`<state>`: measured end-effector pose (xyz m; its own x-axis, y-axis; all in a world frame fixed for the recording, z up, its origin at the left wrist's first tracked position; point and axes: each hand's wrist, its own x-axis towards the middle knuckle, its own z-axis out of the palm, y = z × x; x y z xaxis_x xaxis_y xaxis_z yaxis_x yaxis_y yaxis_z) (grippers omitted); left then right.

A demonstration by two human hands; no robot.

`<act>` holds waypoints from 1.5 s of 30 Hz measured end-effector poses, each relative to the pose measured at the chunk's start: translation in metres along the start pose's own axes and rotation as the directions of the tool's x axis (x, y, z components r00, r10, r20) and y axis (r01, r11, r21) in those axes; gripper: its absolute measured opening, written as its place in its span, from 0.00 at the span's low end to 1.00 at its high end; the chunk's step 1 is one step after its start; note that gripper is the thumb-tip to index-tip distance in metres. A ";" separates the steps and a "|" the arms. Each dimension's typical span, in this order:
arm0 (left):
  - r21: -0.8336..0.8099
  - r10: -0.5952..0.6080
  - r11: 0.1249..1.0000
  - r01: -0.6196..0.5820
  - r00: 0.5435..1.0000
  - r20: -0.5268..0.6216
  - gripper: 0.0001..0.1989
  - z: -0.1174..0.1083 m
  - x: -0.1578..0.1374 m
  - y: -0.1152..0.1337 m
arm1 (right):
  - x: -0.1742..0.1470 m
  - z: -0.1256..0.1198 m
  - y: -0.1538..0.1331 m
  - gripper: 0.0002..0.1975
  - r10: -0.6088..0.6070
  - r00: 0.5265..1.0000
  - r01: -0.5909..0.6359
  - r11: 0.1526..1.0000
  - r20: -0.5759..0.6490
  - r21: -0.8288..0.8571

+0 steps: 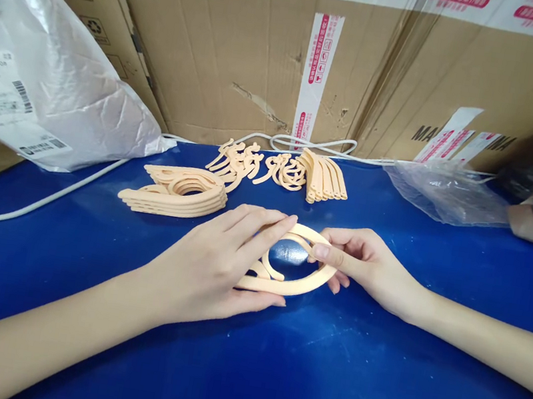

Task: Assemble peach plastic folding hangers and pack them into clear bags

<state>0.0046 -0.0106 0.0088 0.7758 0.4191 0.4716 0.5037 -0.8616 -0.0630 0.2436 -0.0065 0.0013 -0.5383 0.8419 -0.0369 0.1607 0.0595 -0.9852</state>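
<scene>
Peach plastic frame (289, 287) pinched between left hand (215, 265) and right hand (368, 263).

We're in a packing/assembly workshop or stockroom: blue worktop (82, 278) backed by taped cardboard cartons (249, 55), labelled poly bag (38, 76) w/ barcodes, and batches of identical peach plastic parts (177, 191) stacked in rows.

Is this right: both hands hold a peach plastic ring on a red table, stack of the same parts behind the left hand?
Not quite. The table is blue, not red, as the head view shows. The rest holds: left hand and right hand hold the peach ring, the stack behind.
</scene>
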 end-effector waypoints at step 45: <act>0.063 -0.553 0.828 0.558 0.792 0.260 0.37 -0.060 -0.046 -0.126 | 0.002 -0.015 0.010 0.21 -0.342 0.900 0.390 0.361 0.269 -0.847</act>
<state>-0.1172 0.0612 0.0479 0.4345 0.8827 0.1793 0.8734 -0.4615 0.1555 0.2566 0.0035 -0.0056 -0.7620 0.5937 0.2587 0.5491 0.8041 -0.2278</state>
